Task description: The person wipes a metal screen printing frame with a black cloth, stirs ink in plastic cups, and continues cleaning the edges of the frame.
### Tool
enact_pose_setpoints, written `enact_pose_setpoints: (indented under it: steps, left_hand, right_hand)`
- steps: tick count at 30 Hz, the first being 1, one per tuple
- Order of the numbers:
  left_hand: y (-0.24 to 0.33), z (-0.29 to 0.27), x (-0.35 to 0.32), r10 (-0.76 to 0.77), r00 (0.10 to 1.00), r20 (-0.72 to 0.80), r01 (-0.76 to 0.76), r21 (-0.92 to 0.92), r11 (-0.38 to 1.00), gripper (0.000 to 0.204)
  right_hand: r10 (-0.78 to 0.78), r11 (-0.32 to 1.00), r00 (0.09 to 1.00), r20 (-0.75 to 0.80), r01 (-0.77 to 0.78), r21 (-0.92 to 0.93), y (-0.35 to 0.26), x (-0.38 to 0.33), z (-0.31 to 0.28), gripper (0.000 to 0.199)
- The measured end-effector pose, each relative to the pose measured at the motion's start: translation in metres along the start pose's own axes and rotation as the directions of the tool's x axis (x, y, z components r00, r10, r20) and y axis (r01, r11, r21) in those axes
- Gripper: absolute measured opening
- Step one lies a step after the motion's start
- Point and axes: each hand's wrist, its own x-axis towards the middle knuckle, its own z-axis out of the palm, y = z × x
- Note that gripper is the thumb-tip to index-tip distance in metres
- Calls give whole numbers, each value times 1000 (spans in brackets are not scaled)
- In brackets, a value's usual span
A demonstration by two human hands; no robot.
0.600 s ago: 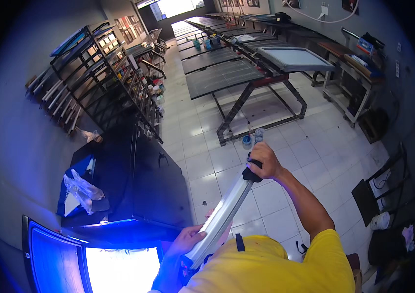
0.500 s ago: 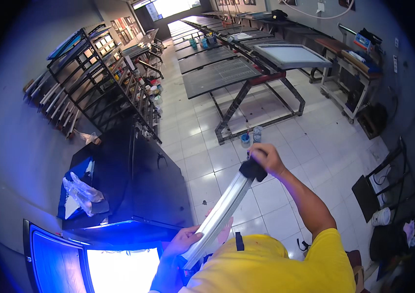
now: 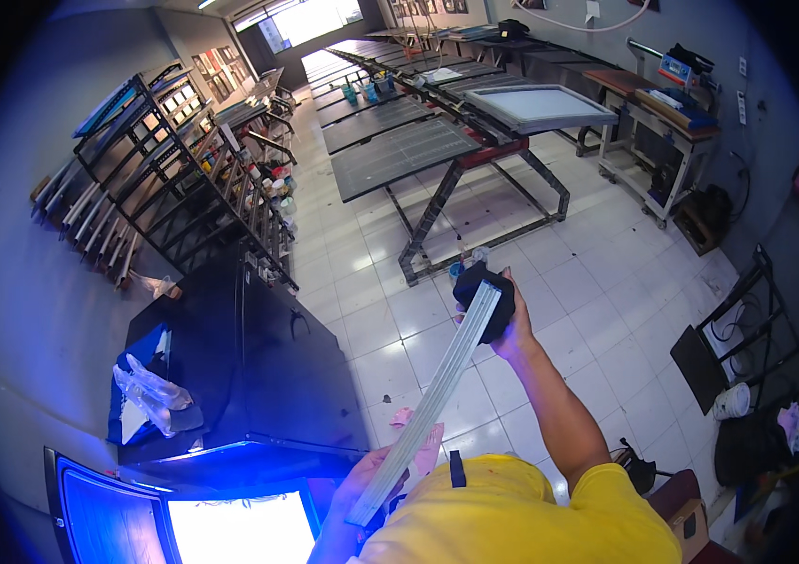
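Note:
A long, ridged silver metal bar with a black end piece (image 3: 426, 414) slants across the space in front of my yellow shirt (image 3: 512, 508). My right hand (image 3: 513, 334) is closed around the black end piece at the far, upper end. Near my body, my left hand (image 3: 362, 473) grips the lower end from its left side, with part of the fingers hidden behind the bar. Some pink material (image 3: 430, 449) shows beside the bar, just beyond my left hand; what it is I cannot tell.
At left stand a black cabinet (image 3: 296, 376) with a plastic bag (image 3: 150, 385) on top, a brightly lit box (image 3: 240, 526) and a black rack (image 3: 160, 179). Ahead runs a long printing table (image 3: 404, 155) carrying a framed screen (image 3: 540, 106). A black metal stand (image 3: 733, 324) is at right.
The bar has rolled, so its narrow ridged side now faces up. My right hand has shifted from the top of the black end piece to its right side and underneath.

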Motion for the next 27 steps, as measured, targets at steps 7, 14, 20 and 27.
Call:
enact_pose_setpoints:
  steps: [7,14,20,27]
  left_hand:
    - [-21,-24,11,-63,980,187,110,-252,961,38]
    - [-7,-27,8,20,997,-69,-8,163,987,45]
    - [57,-54,-59,700,649,-297,177,954,241,41]
    - [140,50,-306,888,-230,398,751,653,-98,26]
  right_hand:
    - [-86,962,996,-17,87,258,9,18,-11,28]
    - [-228,965,967,118,209,156,18,22,-27,31]
    - [-244,970,821,516,209,127,4,46,-128,47]
    - [-237,891,768,595,416,-182,24,67,-59,51]
